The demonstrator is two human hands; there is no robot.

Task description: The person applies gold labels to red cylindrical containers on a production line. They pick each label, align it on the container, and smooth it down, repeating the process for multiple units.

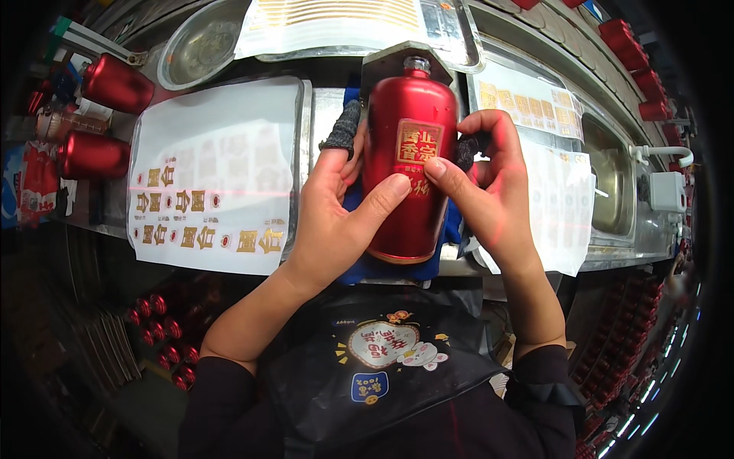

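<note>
Both thumbs are pressing on the gold label (417, 143) — left hand (330, 210) and right hand (489, 191) wrapped round the red bottle (409, 168), lying at the counter's near edge on a blue cloth (382, 269). Smoothing looks underway; next wants firm, even rubbing outward. Label sheet (214, 176) lies to the left.

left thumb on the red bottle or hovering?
Touching. The head view shows the left hand wrapped around the red bottle, its thumb tip pressed flat on the front just below the gold label.
</note>
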